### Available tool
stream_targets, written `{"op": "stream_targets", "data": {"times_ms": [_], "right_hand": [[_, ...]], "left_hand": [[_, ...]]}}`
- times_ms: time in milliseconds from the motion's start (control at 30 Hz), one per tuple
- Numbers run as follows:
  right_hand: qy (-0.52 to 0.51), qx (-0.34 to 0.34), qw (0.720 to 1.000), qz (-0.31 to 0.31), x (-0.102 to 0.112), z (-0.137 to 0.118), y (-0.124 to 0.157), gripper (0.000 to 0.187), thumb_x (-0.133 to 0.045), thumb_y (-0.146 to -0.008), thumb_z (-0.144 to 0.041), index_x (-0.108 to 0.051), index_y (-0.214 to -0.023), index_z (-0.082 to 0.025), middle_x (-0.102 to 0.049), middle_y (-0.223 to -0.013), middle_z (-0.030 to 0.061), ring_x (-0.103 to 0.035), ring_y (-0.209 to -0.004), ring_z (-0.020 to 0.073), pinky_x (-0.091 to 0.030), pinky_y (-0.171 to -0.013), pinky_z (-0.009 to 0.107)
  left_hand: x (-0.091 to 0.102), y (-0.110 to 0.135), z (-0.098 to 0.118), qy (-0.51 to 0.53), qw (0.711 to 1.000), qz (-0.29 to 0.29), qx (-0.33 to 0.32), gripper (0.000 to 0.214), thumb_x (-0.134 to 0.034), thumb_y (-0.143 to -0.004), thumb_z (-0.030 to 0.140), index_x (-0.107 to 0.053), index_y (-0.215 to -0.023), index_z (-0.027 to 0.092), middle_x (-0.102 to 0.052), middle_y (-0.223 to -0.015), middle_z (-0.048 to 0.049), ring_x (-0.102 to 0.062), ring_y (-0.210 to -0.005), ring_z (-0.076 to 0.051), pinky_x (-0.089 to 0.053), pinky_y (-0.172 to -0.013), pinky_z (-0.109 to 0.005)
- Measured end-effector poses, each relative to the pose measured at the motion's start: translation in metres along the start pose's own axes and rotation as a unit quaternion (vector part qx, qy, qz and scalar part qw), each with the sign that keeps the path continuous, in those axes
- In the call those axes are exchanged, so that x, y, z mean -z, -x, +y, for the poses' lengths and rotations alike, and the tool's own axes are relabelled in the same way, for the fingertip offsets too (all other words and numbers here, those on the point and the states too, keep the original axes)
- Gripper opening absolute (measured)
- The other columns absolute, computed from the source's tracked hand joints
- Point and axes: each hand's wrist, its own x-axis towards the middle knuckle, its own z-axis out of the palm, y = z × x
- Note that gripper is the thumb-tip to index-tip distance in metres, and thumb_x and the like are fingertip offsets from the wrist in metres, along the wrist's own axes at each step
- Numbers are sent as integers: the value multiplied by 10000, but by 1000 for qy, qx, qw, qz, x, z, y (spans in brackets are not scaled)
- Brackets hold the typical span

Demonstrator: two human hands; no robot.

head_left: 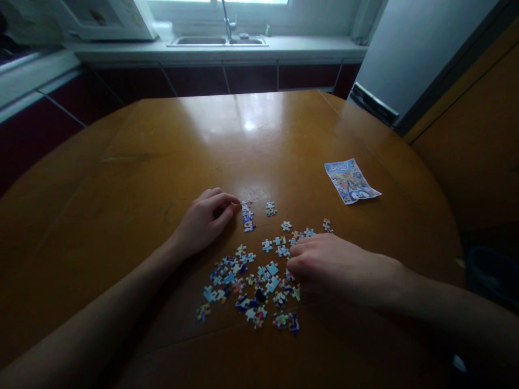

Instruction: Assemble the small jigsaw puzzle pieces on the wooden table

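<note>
Loosely curled on the table, my left hand (211,216) has its index fingertip at the upper left edge of a short strip of joined puzzle pieces (248,217). Thumb and index finger are apart, with nothing held between them. My right hand (320,259) is palm down over the right side of a loose pile of jigsaw pieces (255,281). Its fingers are bent and close together; whatever lies under the fingertips is hidden. A small joined cluster of pieces (271,209) lies just right of the strip. One single piece (286,226) sits between that cluster and my right hand.
A creased picture sheet (352,181) lies at the right on the round wooden table (182,146). Puzzle pieces (327,225) lie just beyond my right hand. Behind the table are a counter with a sink (219,41) and, to the right, a fridge (413,59).
</note>
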Motion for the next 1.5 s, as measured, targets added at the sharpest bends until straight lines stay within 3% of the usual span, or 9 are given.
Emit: {"op": "stream_targets", "data": {"times_ms": [233,533,800,933,1067,1200,1367,1500], "right_hand": [[-30,34,999,-14,-2,3,1,106,-616,-889,-156,-676,-808,-190,-684,-864,25,-608,-803,162,-405,-708,275],[-12,-23,999,-22,0,2,8,91,-664,-835,-155,-675,-749,-183,-683,-818,39,-600,-773,180,-392,-682,287],[-7,10,1000,23,-3,1,5,134,-621,-871,-98,-649,-772,-185,-653,-831,20,-550,-736,149,-380,-675,284],[1,59,996,68,-6,-6,-4,161,-581,-950,-187,-628,-797,-184,-632,-876,30,-528,-776,151,-397,-736,293],[25,101,992,67,-16,-11,-13,149,-614,-945,-258,-634,-820,-180,-625,-905,42,-522,-823,172,-406,-748,317],[38,117,991,48,-22,-14,-16,152,-574,-966,-206,-632,-834,-160,-621,-900,55,-513,-835,177,-413,-743,315],[3,120,992,42,-19,-15,-14,114,-552,-953,-147,-601,-851,-160,-598,-924,58,-497,-860,172,-418,-763,300],[-89,114,989,29,-14,-11,-12,107,-549,-906,-102,-574,-831,-174,-590,-911,36,-501,-822,147,-418,-744,269]], "left_hand": [[0,0,1,0,1000,6,-5,233,-510,-946,331,-694,-953,187,-628,-904,-55,-577,-872,-195,-460,-802,-336],[-2,0,-1,10,1000,9,-13,194,-523,-942,284,-688,-951,182,-626,-910,-61,-577,-883,-194,-460,-803,-339],[-2,-1,1,6,1000,12,-16,187,-526,-940,272,-688,-943,179,-626,-893,-57,-571,-867,-192,-458,-801,-340],[-3,0,1,7,1000,19,-19,169,-534,-940,250,-687,-942,179,-623,-886,-55,-569,-869,-189,-454,-801,-338],[-4,1,0,9,999,24,-22,166,-532,-945,243,-687,-947,184,-624,-888,-53,-565,-868,-186,-454,-798,-334],[-4,1,0,11,999,24,-23,167,-534,-942,247,-688,-936,181,-622,-885,-54,-567,-867,-189,-455,-802,-339],[-4,2,-2,13,999,24,-24,175,-532,-946,253,-692,-944,182,-618,-879,-57,-564,-863,-191,-453,-798,-342],[-4,2,-2,12,999,23,-22,168,-534,-944,245,-692,-946,187,-618,-881,-57,-563,-865,-191,-451,-802,-344]]}}
